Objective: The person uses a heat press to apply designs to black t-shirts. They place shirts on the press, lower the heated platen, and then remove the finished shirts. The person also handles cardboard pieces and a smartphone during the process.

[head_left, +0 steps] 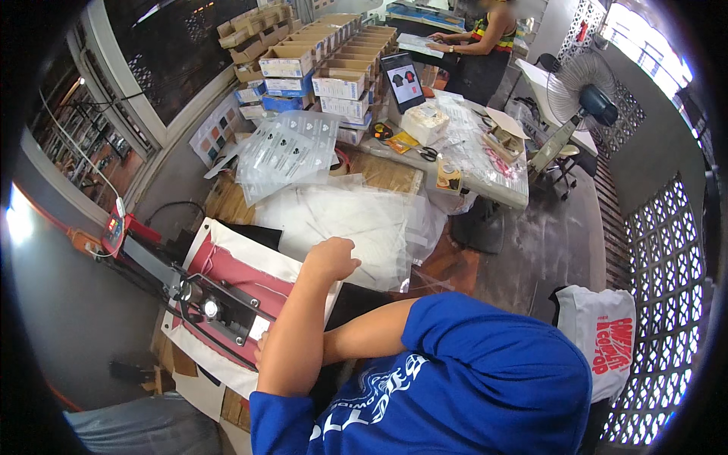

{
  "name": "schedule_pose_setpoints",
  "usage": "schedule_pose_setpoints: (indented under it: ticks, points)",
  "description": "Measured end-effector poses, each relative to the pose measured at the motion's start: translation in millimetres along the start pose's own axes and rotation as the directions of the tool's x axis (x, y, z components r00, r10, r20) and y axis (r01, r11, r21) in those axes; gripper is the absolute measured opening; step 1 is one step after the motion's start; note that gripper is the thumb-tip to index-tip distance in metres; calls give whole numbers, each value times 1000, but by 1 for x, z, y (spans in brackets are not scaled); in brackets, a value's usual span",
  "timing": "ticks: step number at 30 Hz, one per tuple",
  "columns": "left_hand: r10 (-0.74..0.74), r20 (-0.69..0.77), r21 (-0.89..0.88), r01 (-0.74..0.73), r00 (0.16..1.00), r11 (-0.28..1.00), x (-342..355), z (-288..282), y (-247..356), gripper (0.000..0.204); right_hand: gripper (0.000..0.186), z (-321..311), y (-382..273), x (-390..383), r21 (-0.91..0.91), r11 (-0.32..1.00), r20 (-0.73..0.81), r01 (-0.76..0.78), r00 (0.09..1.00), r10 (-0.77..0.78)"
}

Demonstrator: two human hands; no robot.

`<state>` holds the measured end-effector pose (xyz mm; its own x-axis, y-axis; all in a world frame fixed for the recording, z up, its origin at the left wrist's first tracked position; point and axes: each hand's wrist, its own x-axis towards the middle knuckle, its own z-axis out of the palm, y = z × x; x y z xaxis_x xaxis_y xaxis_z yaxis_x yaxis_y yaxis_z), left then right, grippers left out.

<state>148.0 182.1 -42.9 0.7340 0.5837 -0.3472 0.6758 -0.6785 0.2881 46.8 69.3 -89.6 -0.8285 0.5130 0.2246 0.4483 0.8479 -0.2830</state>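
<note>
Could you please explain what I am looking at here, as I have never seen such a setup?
Certainly. There is no robot: this single fisheye picture comes from a camera on a person's head, looking down, so straight edges bend near the rim.

The bare forearms cross. The left hand is in front, fingers curled, near clear sheets; I see nothing held. The right hand is mostly hidden behind the left forearm, its fingers beside a red-and-black machine, perhaps a heat press; its grip cannot be judged.

The clear sheets lie on a wooden surface, with printed translucent sheets beyond them. Further back are scissors, a screen showing shirts, and stacked boxes. Another person is at the back.
</note>
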Motion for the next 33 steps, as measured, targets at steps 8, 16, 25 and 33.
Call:
schedule_pose_setpoints:
  ticks: [8, 16, 25, 33]
  points:
    - [121, -13, -88, -122, 993, 989, 6, -18, 22, 49, 25, 19, 5, -2, 31, 999, -13, 35, 999, -35]
    - [162, -35, -137, -165, 986, 977, 14, -7, 16, 46, 29, 21, 8, -2, 4, 1000, -40, 27, 999, -27]
    - [226, -381, -363, -370, 896, 855, 10, -33, 31, 46, 34, 33, 5, -4, -26, 1000, -67, 14, 998, -16]
    - [122, -173, -304, -171, 977, 937, 10, -19, 40, 49, 39, 53, 1, -7, -145, 987, -276, -70, 961, 27]
